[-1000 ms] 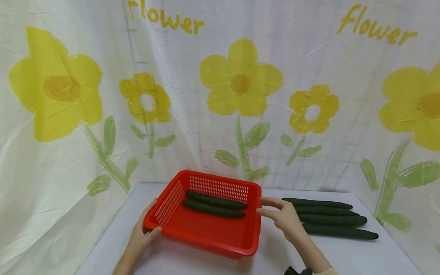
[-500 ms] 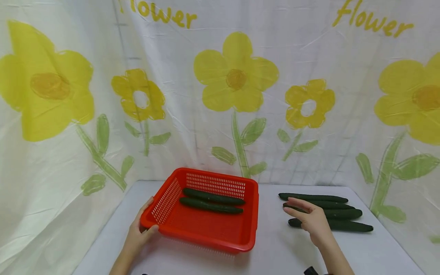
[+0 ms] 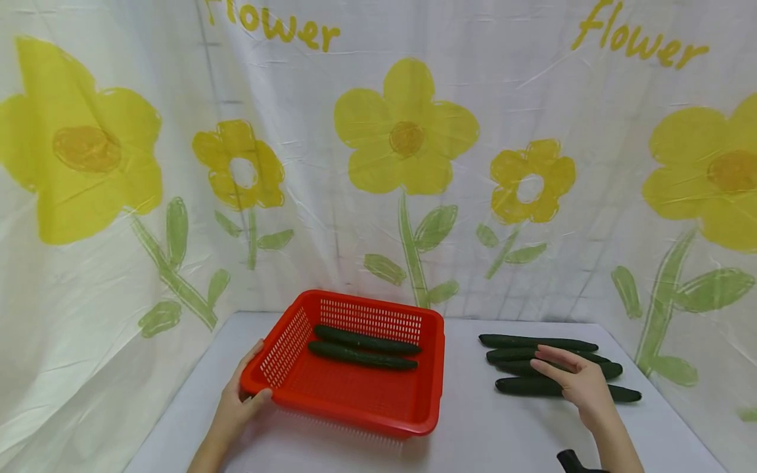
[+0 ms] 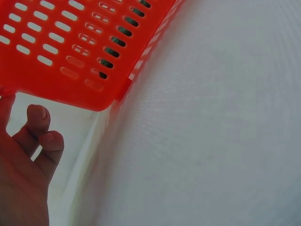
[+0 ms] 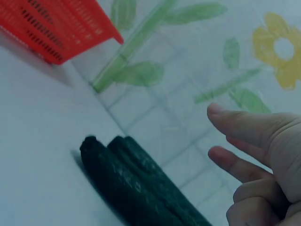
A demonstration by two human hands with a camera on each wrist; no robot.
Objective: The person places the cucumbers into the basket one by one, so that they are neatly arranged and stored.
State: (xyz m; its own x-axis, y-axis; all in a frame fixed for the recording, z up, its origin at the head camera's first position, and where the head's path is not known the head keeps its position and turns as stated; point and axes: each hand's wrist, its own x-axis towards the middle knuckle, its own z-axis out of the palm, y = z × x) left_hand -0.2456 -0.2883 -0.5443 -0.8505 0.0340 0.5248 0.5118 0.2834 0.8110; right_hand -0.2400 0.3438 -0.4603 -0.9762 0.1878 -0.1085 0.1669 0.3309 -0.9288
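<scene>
The left hand (image 3: 232,406) pinches the basket (image 3: 349,414) at its near left corner; two cucumbers (image 3: 362,355) lie inside. The right hand (image 3: 585,389), fingers (image 3: 563,356) spread, hovers over four cucumbers (image 3: 516,369) lying side by side on the counter (image 3: 473,430), right of the basket.

On the table (image 3: 467,420) we record a basket (image 3: 355,391), two cucumbers (image 3: 362,357) lying in its rear half, left hand (image 3: 232,408) at its near left corner. Right of it, apart: four more cucumbers (image 3: 516,369), ranged front to back under the right hand (image 3: 585,389). Behind all, a curtain (image 3: 319,230).
</scene>
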